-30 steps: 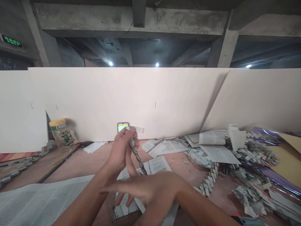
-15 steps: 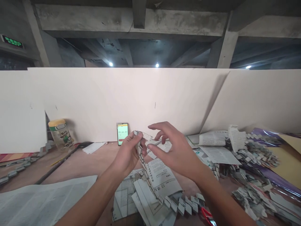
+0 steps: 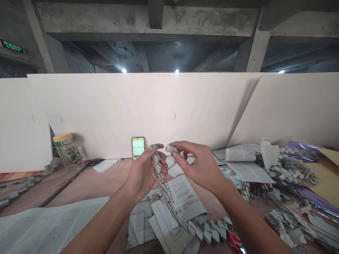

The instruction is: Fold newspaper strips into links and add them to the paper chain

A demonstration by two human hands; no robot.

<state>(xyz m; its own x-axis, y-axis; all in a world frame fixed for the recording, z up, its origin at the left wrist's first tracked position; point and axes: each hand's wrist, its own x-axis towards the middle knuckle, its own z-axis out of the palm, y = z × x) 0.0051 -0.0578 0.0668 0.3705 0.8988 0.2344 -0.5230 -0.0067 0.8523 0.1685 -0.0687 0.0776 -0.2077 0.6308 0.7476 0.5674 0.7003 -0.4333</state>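
In front of the phone (image 3: 138,147), the left hand (image 3: 144,171) pinches the paper chain (image 3: 169,201); the right hand (image 3: 197,165) pinches a folded link (image 3: 171,148), its print unreadable.

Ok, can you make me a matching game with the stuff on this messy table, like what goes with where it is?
Things:
1. phone
2. yellow-lidded jar
3. folded paper chain
4. small folded paper piece

Places:
A. pinched in the right hand
B. far left, by the board
C. hanging from the left hand
D. leaning upright against the board, screen lit

Pairs: 1-D, 2-B, 3-C, 4-A
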